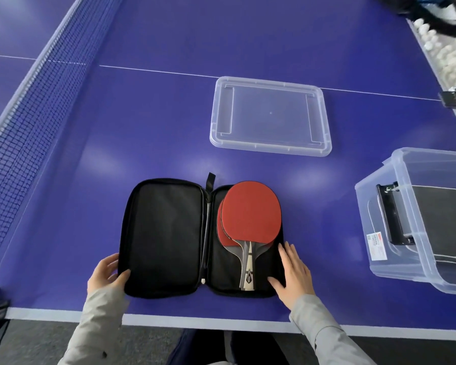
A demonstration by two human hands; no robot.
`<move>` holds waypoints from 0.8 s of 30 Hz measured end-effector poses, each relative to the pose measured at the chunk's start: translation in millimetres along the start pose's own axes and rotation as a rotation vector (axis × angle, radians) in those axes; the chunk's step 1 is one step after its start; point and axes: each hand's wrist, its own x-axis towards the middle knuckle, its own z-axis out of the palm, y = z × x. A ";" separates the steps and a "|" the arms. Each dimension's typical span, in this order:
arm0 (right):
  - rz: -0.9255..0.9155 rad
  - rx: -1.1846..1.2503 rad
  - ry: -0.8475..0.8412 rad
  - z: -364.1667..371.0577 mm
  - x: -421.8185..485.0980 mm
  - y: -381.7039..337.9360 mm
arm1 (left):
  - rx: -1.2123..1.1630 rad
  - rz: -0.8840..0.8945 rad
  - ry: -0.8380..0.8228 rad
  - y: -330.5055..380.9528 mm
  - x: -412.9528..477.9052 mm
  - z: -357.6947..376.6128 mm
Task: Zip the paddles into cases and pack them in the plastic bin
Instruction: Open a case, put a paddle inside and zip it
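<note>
An open black case [166,233] lay flat, spread like a book, at the near edge of the blue table [169,114], roughly midway along that edge. Its left half was bare lining. Its right half carried two red-faced paddles: the upper paddle [250,209] lay on the lower paddle [221,233], slightly offset, with the handles pointing toward the near edge. The left hand [104,273] gripped the case's near-left corner, thumb curled over the lining. The right hand [294,270] rested flat on the case's near-right border just beside the handles, fingers straight and holding nothing. A clear lid [270,151] lay farther in, close to the table's white centre line. The plastic bin [379,233] stood at the right edge, holding a black item [445,227]. The net [24,122] crossed the left side. White balls [450,56] lay beyond the far-right corner.
</note>
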 end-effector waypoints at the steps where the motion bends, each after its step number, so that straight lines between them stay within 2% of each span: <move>1: 0.010 0.080 0.039 -2.1 -0.3 -2.3 | -0.056 0.005 -0.035 2.8 -2.9 -6.5; 5: 0.151 0.486 0.340 -20.7 19.2 -16.5 | -0.201 0.036 -0.185 17.6 -18.8 -14.8; 9: 0.220 0.702 0.318 -46.3 62.7 -36.9 | -0.271 0.069 -0.220 25.3 -29.2 -6.7; 17: 0.242 0.637 0.189 -54.3 90.4 -39.7 | -0.302 0.058 -0.199 14.6 -18.3 -7.2; 24: 0.208 0.694 0.268 -55.6 81.9 -45.4 | -0.335 0.036 -0.211 -1.5 -7.4 -8.1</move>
